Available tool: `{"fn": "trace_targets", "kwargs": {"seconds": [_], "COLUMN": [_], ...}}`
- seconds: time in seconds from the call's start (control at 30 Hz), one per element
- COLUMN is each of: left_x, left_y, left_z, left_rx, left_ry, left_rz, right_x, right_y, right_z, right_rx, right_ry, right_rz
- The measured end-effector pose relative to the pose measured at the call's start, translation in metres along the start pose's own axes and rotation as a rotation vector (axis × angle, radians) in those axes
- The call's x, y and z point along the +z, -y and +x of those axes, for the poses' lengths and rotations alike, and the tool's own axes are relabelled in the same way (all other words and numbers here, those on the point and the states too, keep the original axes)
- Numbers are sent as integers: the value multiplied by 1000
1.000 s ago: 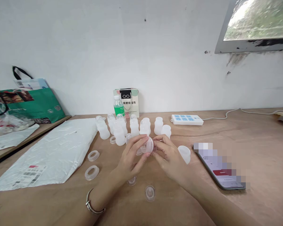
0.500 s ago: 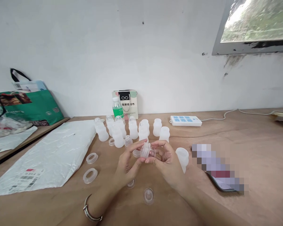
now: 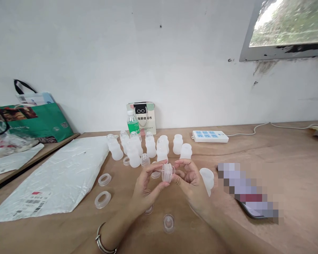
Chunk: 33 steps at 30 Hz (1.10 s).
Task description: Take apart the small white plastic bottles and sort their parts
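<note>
While my left hand (image 3: pixel 147 186) is grasping the clear ring (image 3: pixel 166 173), its axis is lying crosswise between both hands' fingertips, the dome (image 3: pixel 173 170) pointing into my pinching right hand (image 3: pixel 193 181).

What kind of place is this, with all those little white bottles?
Maybe a simple workroom or a corner at home; I can't tell which. A wooden table meets a white wall, with many white bottles and a power strip on it.
</note>
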State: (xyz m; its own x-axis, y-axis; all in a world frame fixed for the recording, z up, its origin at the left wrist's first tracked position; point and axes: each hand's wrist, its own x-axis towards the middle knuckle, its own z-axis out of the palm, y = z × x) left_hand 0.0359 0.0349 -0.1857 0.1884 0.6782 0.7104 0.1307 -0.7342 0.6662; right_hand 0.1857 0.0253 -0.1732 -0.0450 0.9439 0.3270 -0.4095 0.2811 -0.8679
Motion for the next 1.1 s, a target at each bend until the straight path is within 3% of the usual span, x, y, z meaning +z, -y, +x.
{"fn": "trace_targets", "kwargs": {"seconds": [0.2, 0.37, 0.53, 0.87, 1.1], "left_x": [-1, 3, 7, -2, 0], "left_y": [-3, -3, -2, -1, 3], "left_z": [2, 0, -5, 1, 2], "left_rx": [-15, -54, -70, 17, 9], "left_ry": [40, -9, -50, 133, 23], "left_rz": [45, 88, 101, 123, 123], "right_x": [-3, -2, 0, -14, -11], "right_y": [-8, -10, -9, -18, -22], "right_z": [1, -3, -8, -11, -17], "right_rx": [57, 61, -24, -123, -246], "right_ry": [-103, -101, -52, 6, -66], "right_rz": [-7, -2, 7, -71, -250]}}
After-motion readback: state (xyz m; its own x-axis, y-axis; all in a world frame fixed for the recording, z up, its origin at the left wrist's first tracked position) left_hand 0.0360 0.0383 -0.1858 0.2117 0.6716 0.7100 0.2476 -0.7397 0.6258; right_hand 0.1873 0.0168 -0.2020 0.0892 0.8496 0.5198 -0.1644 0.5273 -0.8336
